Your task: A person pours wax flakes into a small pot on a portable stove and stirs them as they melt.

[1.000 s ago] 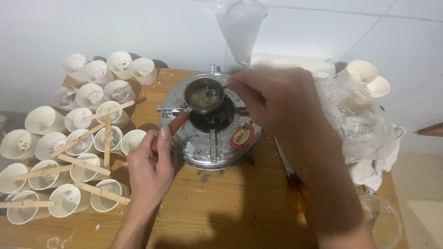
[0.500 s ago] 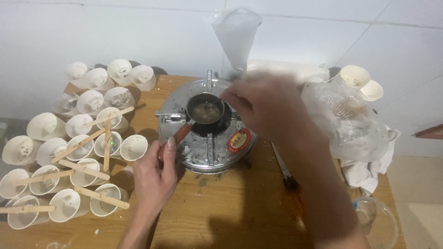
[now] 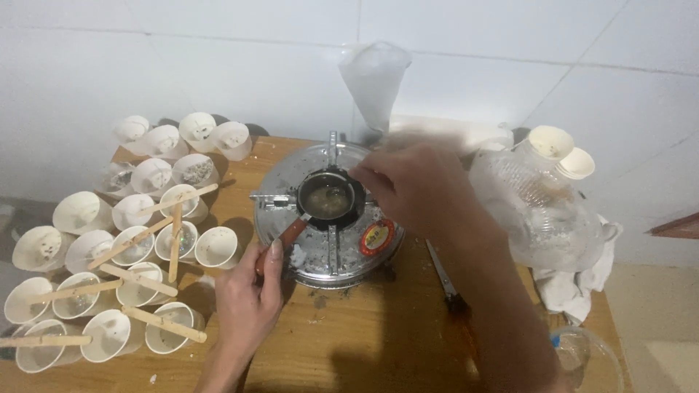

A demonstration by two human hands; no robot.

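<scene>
A small metal pot (image 3: 328, 198) with pale liquid sits on the burner of a round metal stove (image 3: 328, 251). My left hand (image 3: 251, 298) grips the end of the pot's orange handle (image 3: 293, 233), thumb on top. My right hand (image 3: 415, 189) hovers at the pot's right rim, fingers pinched together on a thin stirring tool that is mostly hidden and blurred. Both forearms reach in from the near edge of the wooden table (image 3: 364, 342).
Several white paper cups (image 3: 131, 247) crowd the left side, some with wooden sticks (image 3: 175, 229) laid across them. A clear cone-shaped bag (image 3: 373, 73) hangs behind the stove. A crumpled plastic bag (image 3: 539, 204), stacked cups (image 3: 557, 142), a white cloth (image 3: 575, 280) and a thin tool (image 3: 440, 273) lie right.
The view has tilted up, so everything sits lower in the frame. My right hand has shifted slightly over the pot's rim. My left hand stays on the handle.
</scene>
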